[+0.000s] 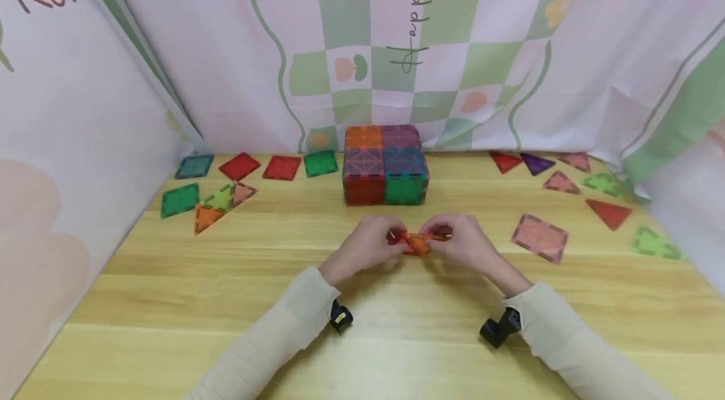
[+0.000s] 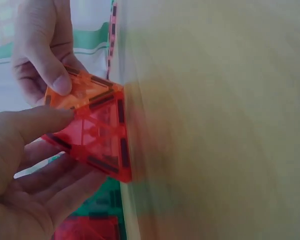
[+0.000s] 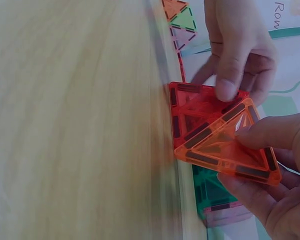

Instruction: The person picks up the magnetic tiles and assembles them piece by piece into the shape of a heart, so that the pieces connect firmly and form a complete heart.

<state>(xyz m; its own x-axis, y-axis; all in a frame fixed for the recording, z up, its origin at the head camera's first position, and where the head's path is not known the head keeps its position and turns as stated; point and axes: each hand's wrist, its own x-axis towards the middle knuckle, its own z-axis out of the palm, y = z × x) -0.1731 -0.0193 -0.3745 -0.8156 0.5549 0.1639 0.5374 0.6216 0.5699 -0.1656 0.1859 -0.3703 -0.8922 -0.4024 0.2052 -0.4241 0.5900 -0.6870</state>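
Joining edges, it seems, the person pinches a red triangle (image 2: 102,134) in L hand (image 1: 370,244) & an orange triangle (image 3: 225,147) in R hand (image 1: 460,239) (both nr. the tile box (image 1: 386,168)), so next move prob. needs careful alignment.

My head view looks forward and down across the wooden table (image 1: 170,299) to the checkered curtain (image 1: 393,26). My two wrist views, rolled sideways, look closely from opposite sides, sharing the red triangular tile (image 2: 102,135) and orange triangular tile (image 3: 217,149).
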